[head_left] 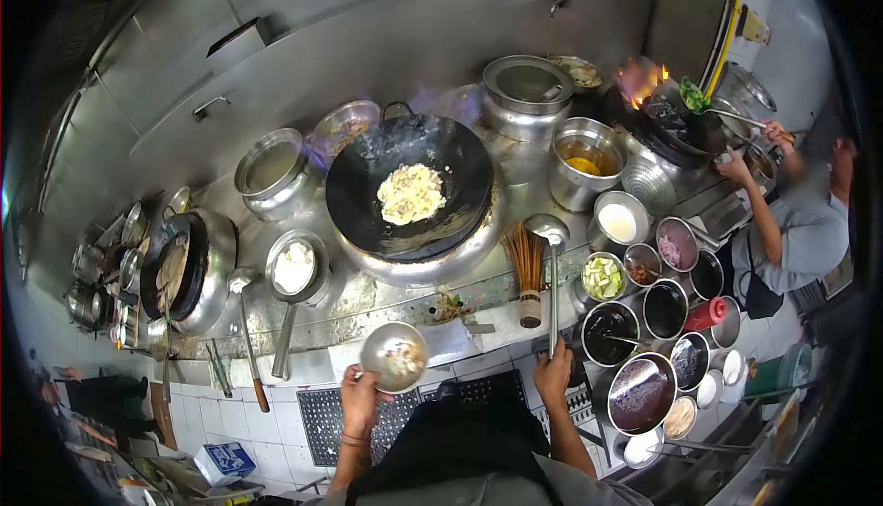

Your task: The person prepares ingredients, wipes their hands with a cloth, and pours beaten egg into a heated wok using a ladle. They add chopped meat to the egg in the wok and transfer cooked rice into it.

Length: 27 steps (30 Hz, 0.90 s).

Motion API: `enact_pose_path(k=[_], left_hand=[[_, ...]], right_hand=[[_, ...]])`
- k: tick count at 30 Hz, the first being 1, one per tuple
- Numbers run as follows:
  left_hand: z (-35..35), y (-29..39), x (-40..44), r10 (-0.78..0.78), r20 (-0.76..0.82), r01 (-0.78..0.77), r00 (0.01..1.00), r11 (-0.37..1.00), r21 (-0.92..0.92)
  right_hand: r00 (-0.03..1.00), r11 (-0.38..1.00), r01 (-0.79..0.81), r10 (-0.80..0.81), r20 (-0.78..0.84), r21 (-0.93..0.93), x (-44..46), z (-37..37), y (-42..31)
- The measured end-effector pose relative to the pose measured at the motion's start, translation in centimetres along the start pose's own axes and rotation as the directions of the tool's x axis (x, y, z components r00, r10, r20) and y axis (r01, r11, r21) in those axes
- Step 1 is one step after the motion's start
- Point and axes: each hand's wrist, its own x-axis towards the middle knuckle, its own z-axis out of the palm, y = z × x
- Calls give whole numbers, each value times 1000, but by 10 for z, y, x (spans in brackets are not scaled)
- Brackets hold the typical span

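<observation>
My left hand [361,397] grips the rim of a small metal bowl [372,351] with some pale food left in it, held over the front edge of the counter. My right hand [553,377] is closed around the handle of a long steel ladle [554,276], whose round head rests on the counter. Ahead of both hands sits a large black wok [359,179] with pale yellow, egg-like food [411,194] in its middle. A bamboo brush [525,271] stands left of the ladle.
Several sauce and ingredient pots [643,394] crowd the right side. At far right a co-worker [791,221] holds a ladle with greens over a flaming wok [667,124]. A strainer of white food [294,268] and another ladle [248,340] lie at left.
</observation>
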Motion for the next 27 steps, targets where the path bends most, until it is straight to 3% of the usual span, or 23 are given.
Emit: enact_pose_path(k=[6,9,12,14,18,20,23,25,26,27], left_hand=[[-101,-26,62,141,-216,-143,966,990,6],[-134,-40,79,101,-186,-78,977,989,127],[-137,-47,79,127,-138,-121,982,991,47],[-139,-46,78,46,-145,-43,988,999,25],[-141,-41,76,-18,-125,20,992,1000,15],[-142,-35,77,2,-101,0,995,1000,13],[-165,-41,90,76,-9,-73,997,986,149],[-163,-32,88,175,-4,-172,985,972,160],[-153,-11,78,280,84,-291,956,895,337],[-165,-24,88,246,31,-245,969,931,270]], right_hand=[[999,992,-39,38,-11,-117,-4,-5,-14],[999,982,-25,20,-33,-186,-4,0,-15],[999,971,-37,33,-24,-235,-1,-1,-21],[998,968,-55,55,-9,-244,-6,-8,-30],[987,923,34,-91,-130,-384,-31,-14,-28],[980,921,81,-144,-139,-381,-50,-23,-33],[977,953,105,-152,-150,-286,-83,-39,-67],[941,927,189,-266,-210,-325,-106,-27,-55],[965,947,165,-213,-154,-277,-119,-24,-60],[982,964,116,-147,-117,-237,-132,-20,-69]])
